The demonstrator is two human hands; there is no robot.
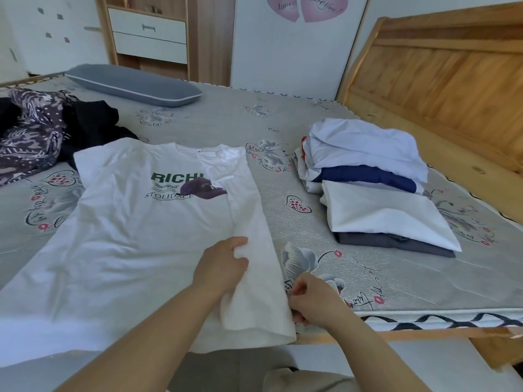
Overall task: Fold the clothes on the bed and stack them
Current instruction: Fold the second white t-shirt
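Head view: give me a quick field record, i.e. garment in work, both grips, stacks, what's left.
garment: white T-shirt flat on the bed, right side folded inward
left grip: left hand holds the folded strip
right grip: right hand pinches the shirt's lower right edge
done: folded pile, and white folded piece on a grey one
left: dark unfolded clothes, far left
other: grey pillow

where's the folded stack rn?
In the head view, the folded stack sits on the right side of the bed, near the wooden headboard and to the right of the white T-shirt being folded.
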